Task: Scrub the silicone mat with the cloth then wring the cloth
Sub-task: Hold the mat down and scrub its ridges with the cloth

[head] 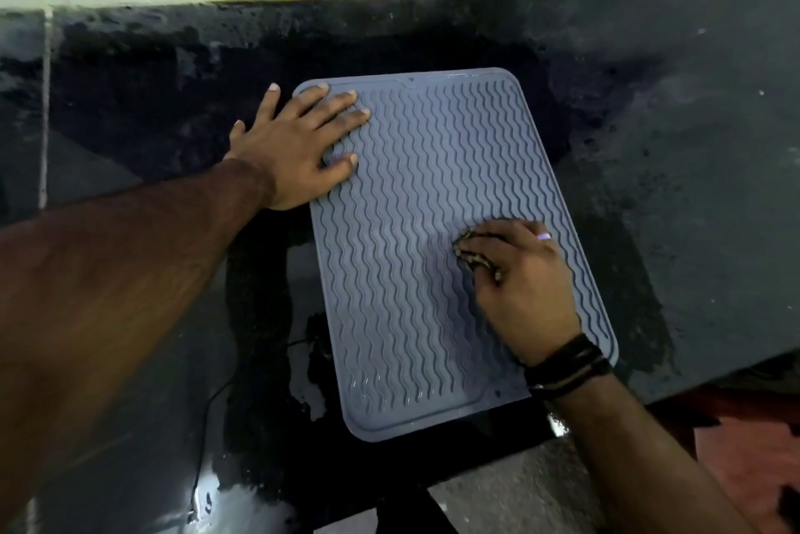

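Head view shows one dark wet counter filling most of the frame. On it, in the centre, lies one grey silicone mat with wavy ribs, flat and slightly turned. Two hands are on the mat. One left hand, at the mat's upper left corner, lies flat with fingers spread and straight, pressing the mat down. One right hand, at centre right, has curled fingers gripping one small dark cloth against the mat. One ring is on this hand, and dark bands circle its wrist.
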`<state>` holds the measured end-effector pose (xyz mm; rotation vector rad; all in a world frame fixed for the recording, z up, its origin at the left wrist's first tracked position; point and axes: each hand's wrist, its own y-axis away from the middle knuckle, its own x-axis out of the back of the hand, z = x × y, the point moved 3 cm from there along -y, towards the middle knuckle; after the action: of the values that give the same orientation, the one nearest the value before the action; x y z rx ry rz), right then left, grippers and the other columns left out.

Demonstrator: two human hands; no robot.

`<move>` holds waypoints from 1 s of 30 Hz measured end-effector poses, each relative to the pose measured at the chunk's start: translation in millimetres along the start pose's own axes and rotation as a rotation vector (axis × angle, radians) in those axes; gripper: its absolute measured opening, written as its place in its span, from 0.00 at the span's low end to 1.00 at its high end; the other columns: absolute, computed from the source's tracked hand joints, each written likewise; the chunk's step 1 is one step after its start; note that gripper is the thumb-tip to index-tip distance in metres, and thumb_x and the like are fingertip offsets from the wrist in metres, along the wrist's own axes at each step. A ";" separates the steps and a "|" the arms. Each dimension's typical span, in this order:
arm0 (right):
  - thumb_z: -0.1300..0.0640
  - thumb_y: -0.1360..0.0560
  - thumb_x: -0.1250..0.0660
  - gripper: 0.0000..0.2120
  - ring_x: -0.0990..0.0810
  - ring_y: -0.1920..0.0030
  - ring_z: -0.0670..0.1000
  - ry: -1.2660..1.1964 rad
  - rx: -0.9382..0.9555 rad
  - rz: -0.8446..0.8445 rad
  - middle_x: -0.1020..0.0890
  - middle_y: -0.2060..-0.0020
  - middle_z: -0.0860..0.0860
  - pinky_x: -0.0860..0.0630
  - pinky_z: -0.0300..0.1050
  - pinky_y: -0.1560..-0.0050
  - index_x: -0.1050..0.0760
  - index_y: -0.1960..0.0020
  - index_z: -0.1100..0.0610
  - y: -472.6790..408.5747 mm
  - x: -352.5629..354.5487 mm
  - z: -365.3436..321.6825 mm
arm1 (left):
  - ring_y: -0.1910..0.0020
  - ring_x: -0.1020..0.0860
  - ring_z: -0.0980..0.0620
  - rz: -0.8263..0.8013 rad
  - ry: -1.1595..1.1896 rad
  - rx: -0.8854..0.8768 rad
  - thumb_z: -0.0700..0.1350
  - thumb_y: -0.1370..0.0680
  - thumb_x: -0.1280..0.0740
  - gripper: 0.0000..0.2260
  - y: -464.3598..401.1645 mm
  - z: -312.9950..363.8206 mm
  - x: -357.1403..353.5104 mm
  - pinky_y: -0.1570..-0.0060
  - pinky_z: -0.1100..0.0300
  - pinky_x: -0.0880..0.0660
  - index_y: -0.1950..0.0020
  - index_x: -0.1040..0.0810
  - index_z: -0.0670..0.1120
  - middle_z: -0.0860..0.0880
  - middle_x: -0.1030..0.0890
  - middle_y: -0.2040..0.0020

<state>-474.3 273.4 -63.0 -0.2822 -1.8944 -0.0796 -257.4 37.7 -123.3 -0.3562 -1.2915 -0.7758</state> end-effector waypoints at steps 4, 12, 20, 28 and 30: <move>0.63 0.29 0.31 0.13 0.24 0.43 0.56 -0.001 -0.004 -0.017 0.17 0.46 0.52 0.24 0.53 0.43 0.16 0.47 0.55 -13.9 -1.1 -5.7 | 0.13 0.57 0.58 -0.003 0.006 0.001 0.77 0.22 0.58 0.34 -0.1 0.0 -0.2 0.24 0.18 0.51 0.16 0.56 0.73 0.66 0.56 0.13; 0.63 0.30 0.32 0.13 0.23 0.42 0.56 -0.003 0.006 -0.051 0.17 0.46 0.50 0.26 0.52 0.42 0.16 0.48 0.55 12.7 2.7 0.7 | 0.13 0.58 0.58 -0.018 -0.004 0.006 0.76 0.22 0.58 0.35 0.1 1.5 1.6 0.23 0.19 0.51 0.15 0.56 0.72 0.66 0.56 0.13; 0.64 0.28 0.32 0.14 0.26 0.40 0.58 -0.019 -0.059 -0.056 0.19 0.43 0.52 0.26 0.53 0.40 0.17 0.44 0.55 0.0 2.0 -9.7 | 0.13 0.58 0.59 -0.019 -0.003 0.004 0.77 0.22 0.59 0.34 -0.1 0.2 0.7 0.24 0.17 0.51 0.16 0.57 0.74 0.67 0.57 0.13; 0.63 0.30 0.31 0.13 0.23 0.43 0.59 -0.001 -0.006 -0.074 0.18 0.45 0.52 0.26 0.54 0.42 0.16 0.46 0.55 52.6 10.8 1.0 | 0.13 0.58 0.59 -0.017 -0.006 0.002 0.77 0.22 0.58 0.35 -0.1 -0.3 0.3 0.24 0.18 0.52 0.15 0.56 0.72 0.66 0.57 0.12; 0.62 0.28 0.32 0.13 0.23 0.42 0.58 0.009 -0.016 -0.073 0.18 0.44 0.52 0.26 0.55 0.42 0.17 0.46 0.55 43.6 8.3 -2.6 | 0.13 0.58 0.58 -0.021 -0.002 -0.001 0.77 0.23 0.59 0.36 0.5 0.6 0.6 0.24 0.18 0.52 0.15 0.56 0.71 0.66 0.56 0.12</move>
<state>-464.3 316.3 -58.0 -0.2235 -1.8961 -0.1445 -257.5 38.2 -122.4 -0.3449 -1.2989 -0.7934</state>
